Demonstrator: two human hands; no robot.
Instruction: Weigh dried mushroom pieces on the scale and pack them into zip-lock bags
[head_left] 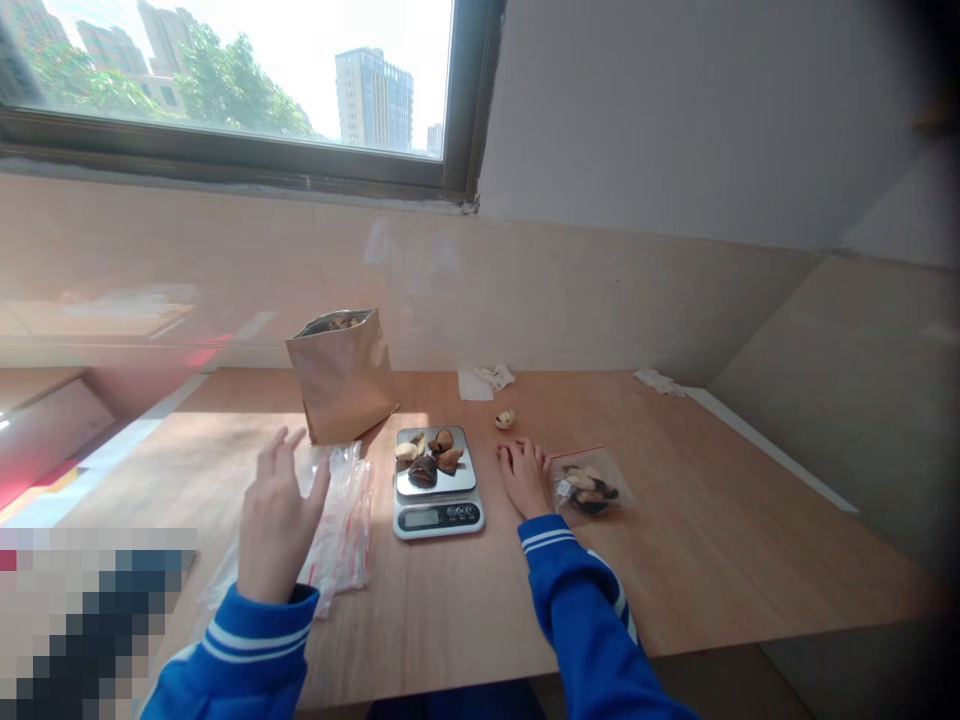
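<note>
A small digital scale (438, 510) sits mid-table with several brown and pale nuts (430, 455) on its steel pan. My left hand (276, 525) hovers open, fingers spread, above a stack of clear zip bags with red seals (343, 525) left of the scale. My right hand (525, 478) lies flat and open on the wood just right of the scale. Beside it lies a filled clear zip bag of nuts (590, 482). An open brown foil pouch (342, 375) stands behind the scale. One loose nut (505, 419) lies beyond my right hand.
The wooden table (697, 540) runs to a tiled wall under a window. White paper scraps (484, 380) lie near the back wall, and another scrap (658, 381) at the back right. A blurred patch covers the lower left corner.
</note>
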